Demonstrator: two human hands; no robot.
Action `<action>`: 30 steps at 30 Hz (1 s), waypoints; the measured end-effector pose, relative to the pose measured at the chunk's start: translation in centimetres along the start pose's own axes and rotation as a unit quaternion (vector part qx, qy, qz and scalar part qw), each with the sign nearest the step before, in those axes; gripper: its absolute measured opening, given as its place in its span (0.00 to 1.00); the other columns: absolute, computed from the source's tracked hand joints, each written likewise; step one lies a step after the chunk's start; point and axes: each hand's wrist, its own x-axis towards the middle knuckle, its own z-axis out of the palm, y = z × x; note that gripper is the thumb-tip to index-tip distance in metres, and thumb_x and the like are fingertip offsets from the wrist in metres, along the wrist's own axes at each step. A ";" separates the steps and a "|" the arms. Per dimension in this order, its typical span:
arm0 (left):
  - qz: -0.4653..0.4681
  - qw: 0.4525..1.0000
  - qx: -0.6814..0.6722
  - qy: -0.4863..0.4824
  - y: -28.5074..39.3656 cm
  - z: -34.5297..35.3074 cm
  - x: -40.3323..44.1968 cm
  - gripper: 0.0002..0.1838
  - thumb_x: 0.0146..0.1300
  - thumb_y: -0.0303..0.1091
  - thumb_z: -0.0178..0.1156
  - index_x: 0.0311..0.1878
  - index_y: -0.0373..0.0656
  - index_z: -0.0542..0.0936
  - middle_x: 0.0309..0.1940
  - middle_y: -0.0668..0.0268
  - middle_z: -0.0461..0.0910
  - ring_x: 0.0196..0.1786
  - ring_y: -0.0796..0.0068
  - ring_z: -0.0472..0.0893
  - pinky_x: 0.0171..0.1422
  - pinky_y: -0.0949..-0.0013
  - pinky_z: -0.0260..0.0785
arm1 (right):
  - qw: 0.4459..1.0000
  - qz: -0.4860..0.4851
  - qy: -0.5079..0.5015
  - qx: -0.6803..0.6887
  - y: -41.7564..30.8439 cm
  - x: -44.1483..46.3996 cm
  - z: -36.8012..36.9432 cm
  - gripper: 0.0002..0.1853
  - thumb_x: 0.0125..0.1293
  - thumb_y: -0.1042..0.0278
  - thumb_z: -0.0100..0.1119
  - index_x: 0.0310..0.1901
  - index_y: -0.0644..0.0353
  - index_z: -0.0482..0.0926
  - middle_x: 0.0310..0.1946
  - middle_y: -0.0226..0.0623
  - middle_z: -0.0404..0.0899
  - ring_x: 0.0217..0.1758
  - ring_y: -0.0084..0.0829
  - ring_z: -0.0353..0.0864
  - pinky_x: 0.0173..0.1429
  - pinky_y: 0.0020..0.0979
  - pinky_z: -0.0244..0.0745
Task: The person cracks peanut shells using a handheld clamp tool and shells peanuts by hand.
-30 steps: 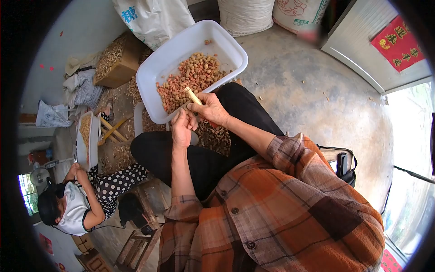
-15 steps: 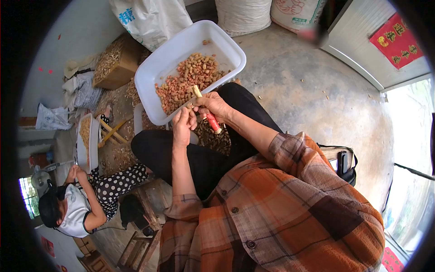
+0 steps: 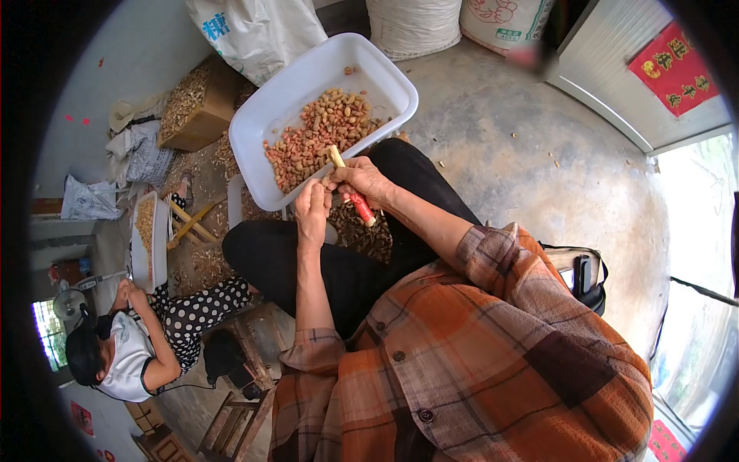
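Note:
My right hand (image 3: 364, 181) is wrapped round a wooden stick (image 3: 361, 209) with red wrapping on its lower part. The pale upper end of the stick pokes out past my fingers. Close against it, my left hand (image 3: 312, 208) is closed in a pinch on what looks like a peanut, mostly hidden by the fingers. Both hands are over my lap, at the near rim of a white plastic tub (image 3: 258, 142). Inside the tub lies a heap of unshelled peanuts and reddish kernels (image 3: 315, 135). Below my hands, broken peanut shells (image 3: 366, 240) lie between my legs.
A co-worker (image 3: 127, 346) sits at the left beside another white tub (image 3: 159, 239). Behind my tub are a cardboard box of shells (image 3: 196, 123) and white sacks (image 3: 412, 27). Shells litter the floor at left. A black bag (image 3: 591, 296) is at my right.
My left hand has moved slightly right and its fingers have turned in closer to my right hand. The stick and the tub have stayed nearly where they were.

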 end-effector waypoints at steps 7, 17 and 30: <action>0.002 1.000 0.020 -0.014 -0.7 -0.6 -0.1 0.16 0.72 0.41 0.42 0.37 0.40 0.75 0.19 0.75 0.65 0.20 0.87 0.60 0.23 0.80 0.53 | 1.000 0.000 -0.015 0.005 -0.2 -0.3 0.0 0.05 0.57 0.78 0.57 0.33 0.71 0.77 0.23 0.37 0.79 0.14 0.18 0.70 0.18 0.20 0.69; -0.026 0.990 -0.135 -0.020 -1.5 -0.8 -0.2 0.18 0.73 0.44 0.42 0.35 0.41 0.72 0.20 0.71 0.67 0.21 0.85 0.60 0.26 0.78 0.56 | 0.998 0.002 -0.042 0.055 -0.5 -0.5 0.2 0.05 0.57 0.81 0.57 0.36 0.70 0.76 0.24 0.38 0.78 0.16 0.17 0.69 0.18 0.18 0.67; -0.045 0.944 -0.327 -0.014 -0.5 -1.6 -0.4 0.17 0.71 0.46 0.44 0.38 0.41 0.72 0.24 0.68 0.69 0.23 0.82 0.61 0.29 0.75 0.57 | 0.998 -0.061 -0.021 -0.024 -2.1 -0.6 1.3 0.05 0.54 0.81 0.58 0.34 0.68 0.76 0.22 0.35 0.76 0.13 0.19 0.68 0.18 0.20 0.66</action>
